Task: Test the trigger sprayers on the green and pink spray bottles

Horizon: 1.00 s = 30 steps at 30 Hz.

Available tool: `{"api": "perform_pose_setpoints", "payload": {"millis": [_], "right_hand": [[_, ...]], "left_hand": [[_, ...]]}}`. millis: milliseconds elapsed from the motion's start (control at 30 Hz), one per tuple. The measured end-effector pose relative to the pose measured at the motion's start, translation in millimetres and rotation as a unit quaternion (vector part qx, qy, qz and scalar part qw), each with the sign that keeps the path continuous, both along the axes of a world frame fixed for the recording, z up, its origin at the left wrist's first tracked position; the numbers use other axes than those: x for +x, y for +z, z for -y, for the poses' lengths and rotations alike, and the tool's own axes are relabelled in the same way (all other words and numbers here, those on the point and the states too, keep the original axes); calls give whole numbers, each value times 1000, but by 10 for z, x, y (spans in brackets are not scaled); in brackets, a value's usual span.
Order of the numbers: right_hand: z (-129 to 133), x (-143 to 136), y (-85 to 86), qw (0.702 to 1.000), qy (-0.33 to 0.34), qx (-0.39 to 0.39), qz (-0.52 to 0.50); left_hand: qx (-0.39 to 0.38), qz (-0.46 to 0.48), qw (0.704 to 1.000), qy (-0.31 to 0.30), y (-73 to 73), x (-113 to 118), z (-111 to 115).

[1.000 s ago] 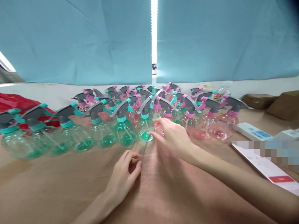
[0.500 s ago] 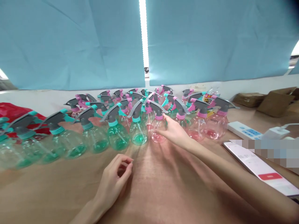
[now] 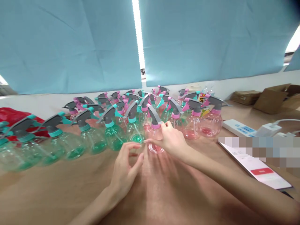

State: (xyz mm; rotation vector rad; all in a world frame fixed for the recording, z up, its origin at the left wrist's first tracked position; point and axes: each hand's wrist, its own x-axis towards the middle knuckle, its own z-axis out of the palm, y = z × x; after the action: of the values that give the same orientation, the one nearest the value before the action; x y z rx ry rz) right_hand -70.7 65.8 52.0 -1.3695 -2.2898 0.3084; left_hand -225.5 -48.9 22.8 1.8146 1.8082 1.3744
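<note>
My right hand [image 3: 173, 139] grips a clear pink spray bottle [image 3: 155, 132] from its right side, thumb across the front. The bottle has a pink collar and a grey trigger head, and a little pink liquid shows at its base. Part of its body is covered by my hand. Just left of and nearer than that bottle, my left hand [image 3: 126, 165] is open, thumb and fingers apart with nothing between them. Beyond its fingertips stands a green-tinted spray bottle [image 3: 136, 129] with a turquoise collar.
More green spray bottles [image 3: 93, 137] line up to the left, and pink ones [image 3: 192, 125] to the right, with several behind. At right lie a phone [image 3: 253, 162], a white power strip [image 3: 239, 128] with a plugged-in charger, and cardboard boxes [image 3: 269, 101]. Red material [image 3: 21, 117] lies at far left.
My right hand has drawn the pink spray bottle slightly nearer, out of the front row. My left hand has moved forward and right towards it, its fingers opening wider.
</note>
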Motion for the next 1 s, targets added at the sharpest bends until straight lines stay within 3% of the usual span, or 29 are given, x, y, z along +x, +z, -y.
{"api": "perform_pose_setpoints", "payload": {"millis": [100,200,300,433,667,1000], "right_hand": [[180,132,6,999,32,0,2],[314,243,-17,995,85,9,-56],[399,304,-61,989,114,-5,-98],[494,328,-115,986,127,-3,-110],[651,444,-212,956,253,6,-147],[420,808,-786,967,230,13,-113]], "left_hand": [[10,45,999,30,245,144,-162],[-20,58,998,-15,479,284,-298],[-49,35,997,-53,610,380,-389],[-44,28,994,-97,605,415,-440],[-12,118,985,-129,520,353,-311],[-29,126,979,-160,521,278,-263]]}}
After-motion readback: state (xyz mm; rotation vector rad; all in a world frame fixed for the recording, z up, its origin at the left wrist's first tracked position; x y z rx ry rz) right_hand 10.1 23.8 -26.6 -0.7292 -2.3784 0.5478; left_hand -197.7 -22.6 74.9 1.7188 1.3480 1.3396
